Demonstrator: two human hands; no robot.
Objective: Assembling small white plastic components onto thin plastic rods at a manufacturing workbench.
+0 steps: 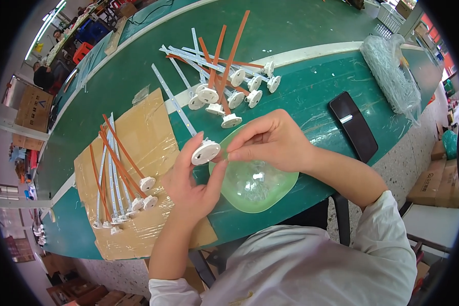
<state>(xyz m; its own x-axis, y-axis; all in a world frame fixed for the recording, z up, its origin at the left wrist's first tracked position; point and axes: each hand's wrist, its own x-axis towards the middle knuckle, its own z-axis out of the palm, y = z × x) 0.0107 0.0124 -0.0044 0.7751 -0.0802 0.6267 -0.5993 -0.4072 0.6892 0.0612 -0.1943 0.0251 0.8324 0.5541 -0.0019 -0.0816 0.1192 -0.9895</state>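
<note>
My left hand (188, 186) grips an LED strip (173, 99) by the white round cap (206, 153) at its near end. The strip points away from me to the upper left. Beside the cap, my right hand (278, 145) pinches thumb and forefinger together, almost touching the left thumb; whatever is between them is too small to make out. Below both hands stands a light green bowl (257, 208) with small clear pieces (257, 183) in it. My right hand partly covers its far side.
Several more capped strips (229, 66), white and orange-brown, lie piled beyond my hands. Another group (118, 173) rests on cardboard (155, 127) at the left. On the green table (306, 120) are a black phone (353, 125) and, farther right, a clear plastic bag (390, 76).
</note>
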